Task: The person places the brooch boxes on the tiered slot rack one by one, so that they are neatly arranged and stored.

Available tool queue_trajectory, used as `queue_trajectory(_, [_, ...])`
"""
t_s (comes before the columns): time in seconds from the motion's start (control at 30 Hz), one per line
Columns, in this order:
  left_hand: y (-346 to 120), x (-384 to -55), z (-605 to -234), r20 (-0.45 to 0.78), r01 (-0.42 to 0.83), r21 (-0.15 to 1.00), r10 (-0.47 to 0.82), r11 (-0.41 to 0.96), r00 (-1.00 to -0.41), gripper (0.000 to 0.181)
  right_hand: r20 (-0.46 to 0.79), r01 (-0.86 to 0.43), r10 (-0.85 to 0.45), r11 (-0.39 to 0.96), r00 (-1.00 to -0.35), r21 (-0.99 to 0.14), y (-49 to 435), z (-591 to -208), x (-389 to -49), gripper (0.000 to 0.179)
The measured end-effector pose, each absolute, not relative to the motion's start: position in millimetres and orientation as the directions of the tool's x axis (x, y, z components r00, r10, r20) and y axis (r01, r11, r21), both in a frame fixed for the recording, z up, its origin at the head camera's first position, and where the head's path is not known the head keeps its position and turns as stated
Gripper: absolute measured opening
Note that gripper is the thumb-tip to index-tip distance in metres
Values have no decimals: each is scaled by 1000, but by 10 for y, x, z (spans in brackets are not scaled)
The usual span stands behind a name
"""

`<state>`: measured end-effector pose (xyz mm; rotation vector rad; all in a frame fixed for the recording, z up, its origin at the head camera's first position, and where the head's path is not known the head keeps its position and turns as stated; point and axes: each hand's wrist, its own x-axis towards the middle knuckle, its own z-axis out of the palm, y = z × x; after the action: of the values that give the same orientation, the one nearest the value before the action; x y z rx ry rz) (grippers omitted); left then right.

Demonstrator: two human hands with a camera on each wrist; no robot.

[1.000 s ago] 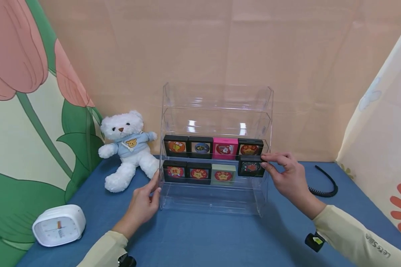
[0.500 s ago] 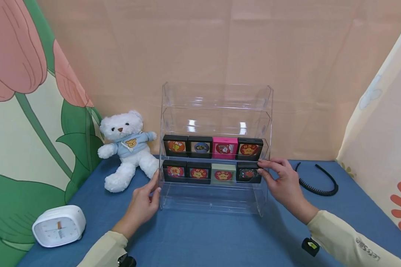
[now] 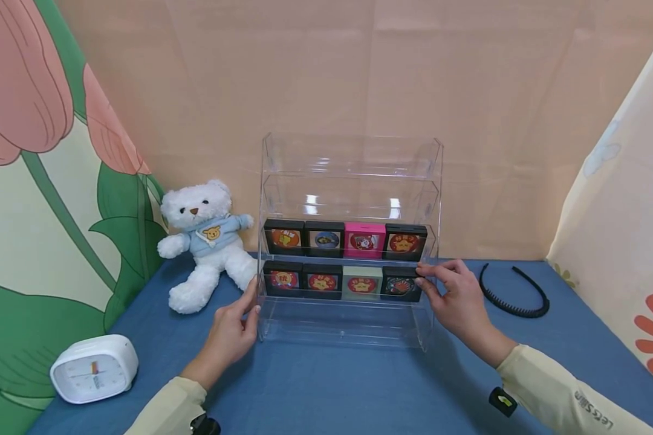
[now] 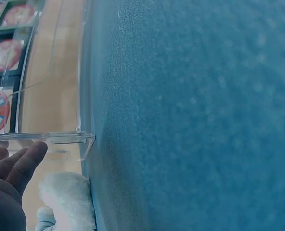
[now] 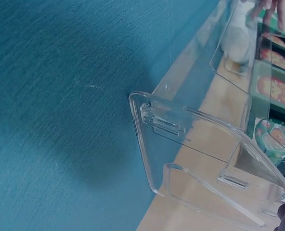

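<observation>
A clear tiered display rack stands upright on the blue-covered table. Its lower filled tier bears two black boxes, a pale green box and, at the right end, a black box with a round dark picture. My right hand pinches that last box's right edge between thumb and index finger. At the rack's left side, my left hand holds the side panel; in the left wrist view its fingers lie against the clear panel. The right wrist view shows the rack's right side panel; that hand is mostly hidden there.
On the tier above sit black boxes and a pink box. A white teddy bear in a blue top leans beside the rack's left side. A white clock stands front left, and a black coiled headband lies at right.
My right hand has lowered the black box into the right end of the row and shifted slightly left with it. My left hand keeps its place on the rack.
</observation>
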<state>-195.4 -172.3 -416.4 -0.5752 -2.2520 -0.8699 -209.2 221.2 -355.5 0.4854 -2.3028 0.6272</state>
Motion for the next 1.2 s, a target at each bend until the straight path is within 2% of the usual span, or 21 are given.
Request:
queue_trajectory(0.33, [-1728, -1957, -4169, 703, 585, 421, 158, 693, -694, 62, 695, -484, -189, 837, -693, -255, 2195, -3559, -2101, 21])
queue_trajectory(0.7, [-1731, -1988, -4206, 675, 561, 451, 146, 695, -723, 62, 669, -466, -215, 857, -712, -220, 2169, -3565, -2104, 21])
queue_trajectory(1.2, [-1694, -2009, -4206, 678, 564, 442, 152, 698, -720, 62, 701, -481, -247, 863, -669, -155, 2195, -3619, -2106, 26])
